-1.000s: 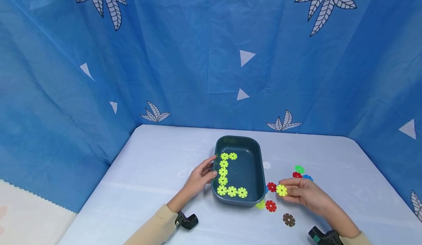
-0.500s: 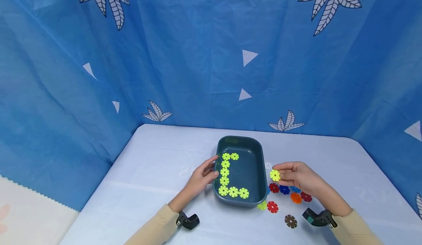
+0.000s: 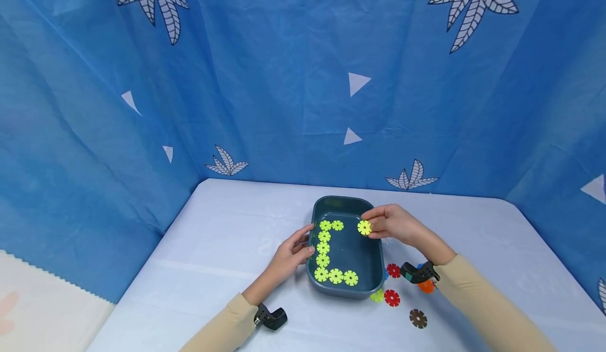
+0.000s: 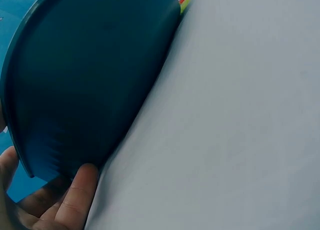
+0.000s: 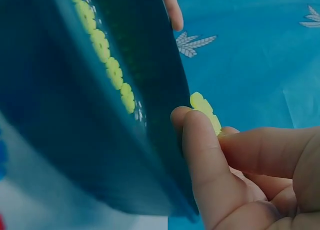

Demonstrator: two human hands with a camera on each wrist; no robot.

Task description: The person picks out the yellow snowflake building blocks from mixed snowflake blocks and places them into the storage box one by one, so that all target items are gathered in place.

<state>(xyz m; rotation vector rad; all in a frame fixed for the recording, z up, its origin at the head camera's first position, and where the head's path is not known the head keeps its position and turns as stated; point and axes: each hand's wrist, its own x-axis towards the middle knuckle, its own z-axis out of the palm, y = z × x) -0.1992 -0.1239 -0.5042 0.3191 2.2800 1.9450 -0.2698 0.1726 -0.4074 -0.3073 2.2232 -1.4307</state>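
My left hand [image 3: 286,256] holds the left wall of a dark teal plastic tub [image 3: 352,289], its thumb and index fingertip at the rim. In the left wrist view, another fingertip [image 4: 82,190] lies low against the outer wall. My right hand [image 3: 393,223] pinches a yellow snowflake building disc [image 3: 364,228] between thumb and fingers, over the tub's far right part. The right wrist view shows that disc [image 5: 205,109] edge-on at the fingertips. Inside the tub, several yellow-green snowflake discs [image 3: 323,248] form a bracket along the left side, with short rows at both ends.
Loose discs lie on the white table right of the tub: red [image 3: 392,298], brown [image 3: 418,318], orange [image 3: 426,287], and a yellow-green disc [image 3: 376,295] against the tub. My right forearm [image 3: 478,289] passes over that side. A blue patterned cloth [image 3: 303,78] hangs behind.
My right hand has carried the yellow disc left and away from me, from above the loose discs to over the tub. My left hand has stayed at the tub's left wall.
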